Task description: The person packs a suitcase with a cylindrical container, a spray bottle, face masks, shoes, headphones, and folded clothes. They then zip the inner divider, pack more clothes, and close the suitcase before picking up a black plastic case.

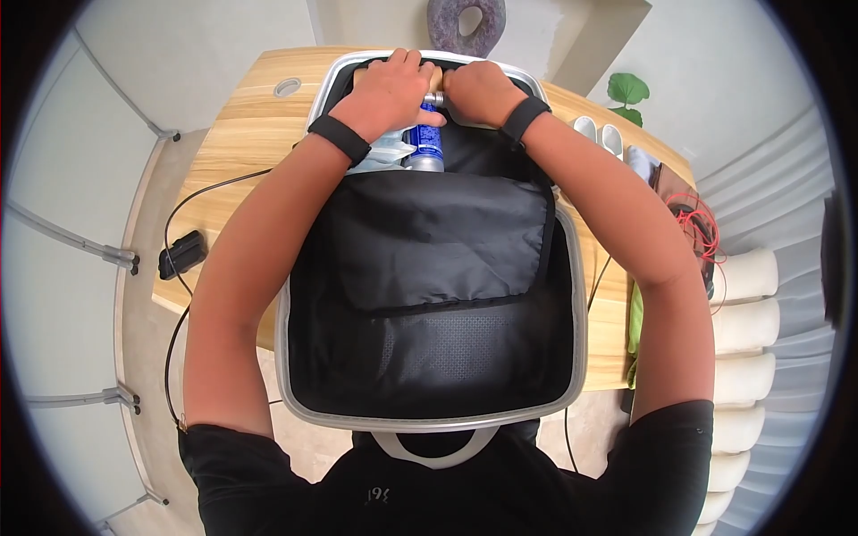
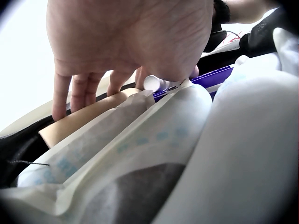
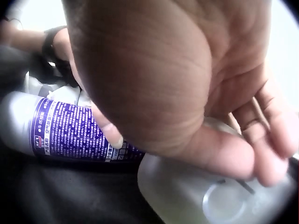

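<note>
An open suitcase (image 1: 578, 357) lies lengthwise before me, its far half packed. My left hand (image 1: 393, 89) reaches over the far end, fingers extended; in the left wrist view the fingertips touch a tan roll-like piece (image 2: 84, 117). Its thumb rests against a blue spray can (image 1: 429, 143) lying beside white plastic-wrapped packets (image 2: 149, 135). My right hand (image 1: 483, 94) is at the far right corner with fingers curled. In the right wrist view its thumb and fingers hold a translucent plastic container (image 3: 187, 186), next to the can's printed label.
A black fabric flap (image 1: 438, 237) covers the middle of the suitcase. On the wooden table (image 1: 241, 116) are a black case (image 1: 183, 255) at left and white cups (image 1: 611, 138) at right. A red cable (image 1: 702, 228) lies at the right edge; a ring-shaped stone (image 1: 466, 27) stands beyond.
</note>
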A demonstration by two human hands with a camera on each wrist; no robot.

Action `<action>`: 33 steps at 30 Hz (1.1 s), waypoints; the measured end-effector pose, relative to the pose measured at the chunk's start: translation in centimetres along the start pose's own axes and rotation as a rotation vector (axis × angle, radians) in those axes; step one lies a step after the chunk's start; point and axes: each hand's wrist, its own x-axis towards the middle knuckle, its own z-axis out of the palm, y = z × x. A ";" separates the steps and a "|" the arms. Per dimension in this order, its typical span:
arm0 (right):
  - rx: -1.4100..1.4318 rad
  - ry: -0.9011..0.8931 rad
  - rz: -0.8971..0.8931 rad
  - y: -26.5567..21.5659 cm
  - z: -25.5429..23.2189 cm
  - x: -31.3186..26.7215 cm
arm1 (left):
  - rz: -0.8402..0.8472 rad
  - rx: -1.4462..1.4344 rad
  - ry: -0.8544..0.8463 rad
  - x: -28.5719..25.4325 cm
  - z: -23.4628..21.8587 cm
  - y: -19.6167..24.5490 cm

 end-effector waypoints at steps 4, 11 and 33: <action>0.221 -0.081 0.213 0.0 0.0 -1.2 | -0.006 0.013 -0.013 0.0 0.1 0.1; 0.160 -0.053 0.156 -0.1 0.0 -2.7 | 0.038 0.013 0.060 -0.4 0.2 0.0; 0.370 0.030 0.450 1.0 -0.4 -2.6 | 0.004 -0.026 -0.037 -0.4 -2.8 -1.9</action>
